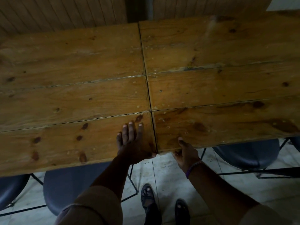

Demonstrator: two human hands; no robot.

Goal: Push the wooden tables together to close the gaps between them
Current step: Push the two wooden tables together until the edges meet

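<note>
Two wooden plank tables stand side by side, the left table (68,88) and the right table (224,82). Only a thin dark seam (148,88) runs between their tops. My left hand (134,143) lies flat on the left table's near right corner, fingers spread, thumb at the front edge by the seam. My right hand (185,153) grips the front edge of the right table just right of the seam, thumb on top and fingers underneath, hidden.
Dark round-seated chairs with thin metal legs sit tucked under the near edges, one (71,181) at the left and one (246,156) at the right. A wood-panelled wall (65,12) backs the tables. My sandalled feet (146,197) stand on the pale tiled floor.
</note>
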